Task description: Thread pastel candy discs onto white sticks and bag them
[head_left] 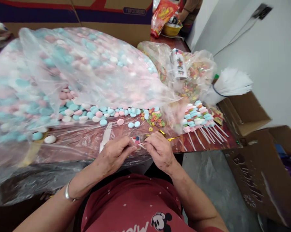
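Note:
My left hand (114,152), with a silver bangle at the wrist, pinches a small printed piece (136,139) in pink and blue, perhaps part of a clear wrapper. Close beside it, my right hand (160,150) is closed in a pinch. A thin white end (142,146), possibly a stick, shows between the fingertips of both hands. Just behind the right fingers are shiny gold strips (173,139); whether they are held is unclear. Beyond the hands lie loose ring candies (155,119) and pastel round candies (103,122) in blue, pink and white.
A big clear bag (92,64) full of pastel candies covers the table's left and middle. Candy skewers (198,117) on white sticks lie at the right edge. Behind them are a bag of ring candies (197,72), a printed roll (178,64) and white sheets (234,82). Cardboard boxes (247,174) stand right.

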`<state>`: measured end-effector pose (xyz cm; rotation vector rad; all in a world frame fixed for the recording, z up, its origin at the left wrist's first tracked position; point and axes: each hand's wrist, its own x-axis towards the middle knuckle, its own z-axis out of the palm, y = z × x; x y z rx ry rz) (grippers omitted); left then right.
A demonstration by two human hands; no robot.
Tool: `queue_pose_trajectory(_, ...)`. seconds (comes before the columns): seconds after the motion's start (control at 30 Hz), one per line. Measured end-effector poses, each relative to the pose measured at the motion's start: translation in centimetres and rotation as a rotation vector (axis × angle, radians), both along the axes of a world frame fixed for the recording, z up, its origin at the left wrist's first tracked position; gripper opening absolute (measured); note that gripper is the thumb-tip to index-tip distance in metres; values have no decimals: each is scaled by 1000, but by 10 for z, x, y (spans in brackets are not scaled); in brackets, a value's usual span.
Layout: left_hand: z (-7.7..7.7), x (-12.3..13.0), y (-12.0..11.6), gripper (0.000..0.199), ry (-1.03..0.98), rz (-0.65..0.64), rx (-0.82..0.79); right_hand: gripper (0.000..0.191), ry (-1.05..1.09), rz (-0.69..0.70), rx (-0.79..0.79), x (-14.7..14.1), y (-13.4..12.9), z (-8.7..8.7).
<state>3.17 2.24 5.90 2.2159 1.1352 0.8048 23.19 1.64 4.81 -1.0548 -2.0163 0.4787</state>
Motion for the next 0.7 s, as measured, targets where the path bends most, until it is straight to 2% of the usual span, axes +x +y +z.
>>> queue_pose_trajectory(0.17, -4, 7, -2, 21, -80, -91, 148, 43, -2, -22, 19, 7, -6, 1)
queue_pose_trajectory(0.3, -7, 15, -5, 18, -95, -129, 222, 30, 82, 27, -67, 15, -10, 8)
queue_pose_trajectory(0.4, -11, 16, -8, 15, -113, -118, 99, 18, 162, 15, -99, 19, -13, 11)
queue_pose_trajectory(0.53, -13, 18, -11, 14, -171, -88, -147, 24, 149, -41, 23, 20, -16, 8)
queue_pose_trajectory(0.7, -12, 22, -10, 22, -161, -87, -138, 31, 93, -79, 122, 19, -16, 6)
